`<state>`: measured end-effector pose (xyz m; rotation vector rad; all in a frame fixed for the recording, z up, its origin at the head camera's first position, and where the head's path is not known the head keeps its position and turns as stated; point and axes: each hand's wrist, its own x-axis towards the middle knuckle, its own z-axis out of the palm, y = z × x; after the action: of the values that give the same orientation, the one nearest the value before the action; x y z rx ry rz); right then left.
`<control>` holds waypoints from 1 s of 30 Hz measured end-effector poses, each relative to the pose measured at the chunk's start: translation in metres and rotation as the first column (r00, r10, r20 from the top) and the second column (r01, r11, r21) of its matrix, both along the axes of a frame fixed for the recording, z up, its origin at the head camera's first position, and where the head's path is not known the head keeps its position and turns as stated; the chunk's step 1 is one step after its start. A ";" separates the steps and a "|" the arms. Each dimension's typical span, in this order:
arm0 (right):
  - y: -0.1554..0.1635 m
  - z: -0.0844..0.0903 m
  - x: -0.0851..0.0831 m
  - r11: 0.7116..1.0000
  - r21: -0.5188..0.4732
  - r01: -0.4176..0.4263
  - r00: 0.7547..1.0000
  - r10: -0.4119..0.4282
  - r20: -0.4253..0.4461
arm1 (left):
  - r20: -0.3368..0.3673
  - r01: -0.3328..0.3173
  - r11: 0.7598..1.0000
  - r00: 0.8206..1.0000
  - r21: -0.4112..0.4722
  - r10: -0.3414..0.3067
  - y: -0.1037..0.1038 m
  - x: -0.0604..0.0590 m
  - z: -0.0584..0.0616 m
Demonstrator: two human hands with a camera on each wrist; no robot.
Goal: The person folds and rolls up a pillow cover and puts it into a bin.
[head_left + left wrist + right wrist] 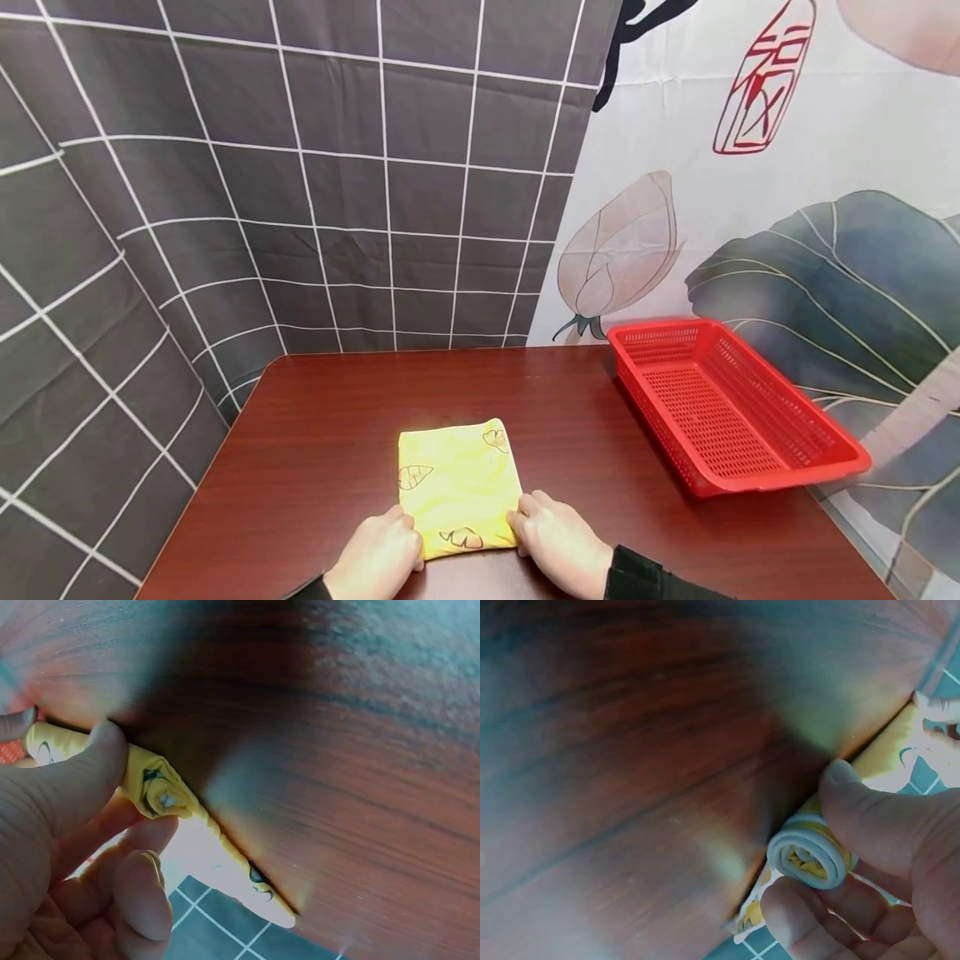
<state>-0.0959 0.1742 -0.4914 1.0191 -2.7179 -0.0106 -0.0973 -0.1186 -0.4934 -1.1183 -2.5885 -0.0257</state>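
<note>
A yellow cloth with outlined leaf-like prints lies on the brown table, its near edge rolled up. The left hand grips the left end of that roll; in the left wrist view its thumb lies over the yellow coiled end, fingers curled beneath. At the opposite end, the right hand pinches the roll between thumb and fingers. A tight spiral with a pale edge shows there in the right wrist view. Beyond the roll, the rest of the cloth stretches flat toward the far side.
A red plastic basket with slotted walls stands at the table's right side. Behind the wooden table hang a grey grid-patterned cloth and a white sheet with plant prints.
</note>
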 end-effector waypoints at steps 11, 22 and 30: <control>-0.001 0.004 0.001 0.998 0.042 -0.036 0.998 0.038 -0.056 | -0.005 -0.044 0.999 0.999 -0.006 0.044 0.000 -0.002 0.002; -0.003 0.025 -0.006 0.995 0.056 0.077 0.950 -0.090 0.298 | 0.100 -0.064 0.998 0.993 0.009 0.063 0.001 -0.004 0.005; 0.005 0.035 -0.027 0.992 -0.020 0.122 0.809 -0.087 0.581 | 0.105 -0.080 0.997 0.991 0.008 0.079 0.000 -0.004 0.004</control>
<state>-0.1229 0.1794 -0.4563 0.9755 -3.2946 0.4291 -0.1016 -0.1190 -0.4890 -1.0348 -2.7192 -0.0842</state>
